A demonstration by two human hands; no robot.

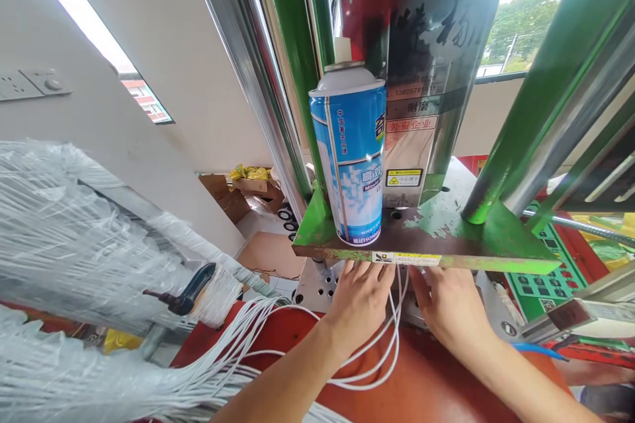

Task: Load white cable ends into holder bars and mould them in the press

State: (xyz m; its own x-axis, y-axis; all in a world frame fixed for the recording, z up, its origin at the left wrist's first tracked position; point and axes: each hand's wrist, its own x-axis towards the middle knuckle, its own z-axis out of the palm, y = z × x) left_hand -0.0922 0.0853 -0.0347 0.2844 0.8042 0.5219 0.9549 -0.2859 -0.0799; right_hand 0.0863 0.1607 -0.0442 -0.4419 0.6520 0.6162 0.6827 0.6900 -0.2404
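Note:
Both of my hands reach under the front edge of a green machine plate (496, 238). My left hand (364, 294) has its fingers bent and together, and the plate hides their tips. To its right, my right hand (449, 301) is also curled, thumb side inward, with its fingertips out of sight. Thin white cables (397, 337) loop up between the two hands and go in under the plate beside the left fingers. Whatever the fingertips grip is hidden. Below the plate lies a metal block with holes (325, 287), next to my left hand.
A blue-and-white spray can (350, 165) stands on the plate, between green and chrome columns. Bundled white cables (233, 350) cross the red surface (446, 383) from plastic-wrapped stacks (89, 225) at left. A dark-handled tool (191, 291) sits there. A green control panel (548, 277) is at right.

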